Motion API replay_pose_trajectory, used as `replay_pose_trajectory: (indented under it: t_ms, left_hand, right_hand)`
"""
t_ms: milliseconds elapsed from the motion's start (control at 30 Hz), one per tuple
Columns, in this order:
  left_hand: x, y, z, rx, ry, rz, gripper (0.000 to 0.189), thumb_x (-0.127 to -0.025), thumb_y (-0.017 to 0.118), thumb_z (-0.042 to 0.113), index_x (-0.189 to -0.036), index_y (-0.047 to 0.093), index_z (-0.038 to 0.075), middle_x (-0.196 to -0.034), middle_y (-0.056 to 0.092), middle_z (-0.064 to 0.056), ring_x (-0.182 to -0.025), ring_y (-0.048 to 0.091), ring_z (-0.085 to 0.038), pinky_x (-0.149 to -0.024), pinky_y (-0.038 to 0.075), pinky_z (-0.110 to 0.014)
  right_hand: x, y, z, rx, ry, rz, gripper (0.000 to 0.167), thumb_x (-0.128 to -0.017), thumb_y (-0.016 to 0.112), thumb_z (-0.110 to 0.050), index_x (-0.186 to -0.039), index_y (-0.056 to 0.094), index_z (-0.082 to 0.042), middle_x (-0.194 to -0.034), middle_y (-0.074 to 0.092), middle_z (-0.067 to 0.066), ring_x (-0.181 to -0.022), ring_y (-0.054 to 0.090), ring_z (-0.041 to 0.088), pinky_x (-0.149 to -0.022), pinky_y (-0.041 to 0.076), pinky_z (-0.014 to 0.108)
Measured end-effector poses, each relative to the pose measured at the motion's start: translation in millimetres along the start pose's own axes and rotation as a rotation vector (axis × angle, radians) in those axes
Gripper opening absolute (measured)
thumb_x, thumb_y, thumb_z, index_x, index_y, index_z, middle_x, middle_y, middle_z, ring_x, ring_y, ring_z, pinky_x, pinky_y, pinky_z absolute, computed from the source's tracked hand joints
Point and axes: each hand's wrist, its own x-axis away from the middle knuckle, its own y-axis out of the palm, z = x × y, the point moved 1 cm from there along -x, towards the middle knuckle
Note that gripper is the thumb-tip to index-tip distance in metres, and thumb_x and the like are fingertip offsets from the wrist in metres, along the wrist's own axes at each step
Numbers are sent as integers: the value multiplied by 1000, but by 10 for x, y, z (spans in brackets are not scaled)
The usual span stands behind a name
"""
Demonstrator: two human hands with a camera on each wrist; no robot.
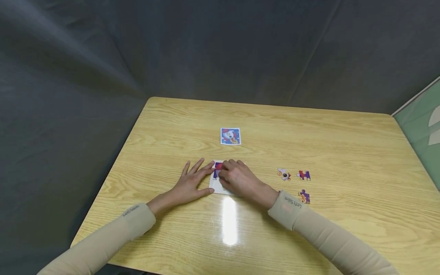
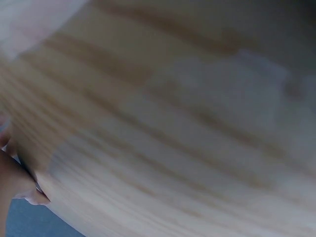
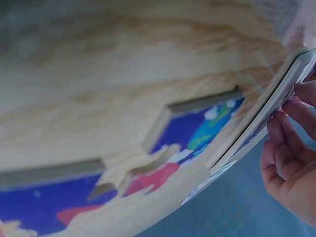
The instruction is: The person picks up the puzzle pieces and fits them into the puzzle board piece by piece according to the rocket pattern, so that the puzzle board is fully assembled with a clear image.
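Note:
A small white puzzle board (image 1: 218, 188) lies flat before me, with purple, red and grey-white puzzle pieces (image 1: 218, 166) showing at its upper left. My left hand (image 1: 190, 184) rests with spread fingers at the board's left side, index finger and thumb touching its edge. Over the board, my right hand (image 1: 238, 177) curls its fingers down onto a puzzle piece, most of which they hide. The right wrist view has those bent fingers (image 3: 284, 153) right at the board's side (image 3: 261, 111). Only part of the left hand (image 2: 15, 182) enters the left wrist view.
A square picture card (image 1: 230, 136) with a white figure on blue lies beyond the board. Loose puzzle pieces lie to the right: one whitish (image 1: 284, 174), one red and purple (image 1: 304, 175), one purple and orange (image 1: 304, 196). Another is mostly behind the right forearm. Dark fabric (image 1: 220, 49) hangs behind the table.

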Motion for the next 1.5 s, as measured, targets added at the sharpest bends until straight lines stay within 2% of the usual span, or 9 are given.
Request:
replay_pose_trajectory:
  t_ms: [400, 667, 1000, 1500]
  left_hand:
    - [3, 0, -1, 7, -10, -7, 66, -92, 56, 52, -145, 41, 17, -160, 18, 6, -148, 5, -25, -114, -10, -57]
    - [-1, -7, 2, 7, -3, -2, 66, -92, 57, 51, -145, 41, 16, -160, 20, 5, -148, 6, -26, -114, -10, -58]
    - [2, 1, -1, 14, -11, 2, 65, -93, 57, 50, -145, 41, 16, -159, 20, 5, -148, 6, -26, -114, -9, -58]
    - [-1, 1, 8, 5, -32, -17, 67, -92, 57, 51, -147, 39, 18, -159, 19, 7, -148, 5, -24, -115, -11, -55]
  right_hand:
    - [4, 12, 1, 22, 8, 5, 12, -88, 68, -19, -95, 74, -12, -96, 65, 2, -86, 58, 18, -72, 49, 33]
    - [9, -7, -2, -16, 12, 3, 13, -87, 69, -16, -98, 74, -10, -98, 65, 3, -87, 57, 19, -72, 49, 34]
    - [11, 0, -10, -22, 7, 5, 10, -86, 69, -15, -94, 75, -10, -96, 64, 2, -85, 57, 18, -70, 48, 33]
    - [13, -3, -12, -35, 19, 20, 11, -90, 65, -15, -94, 74, -10, -94, 63, 3, -83, 57, 19, -69, 49, 35]
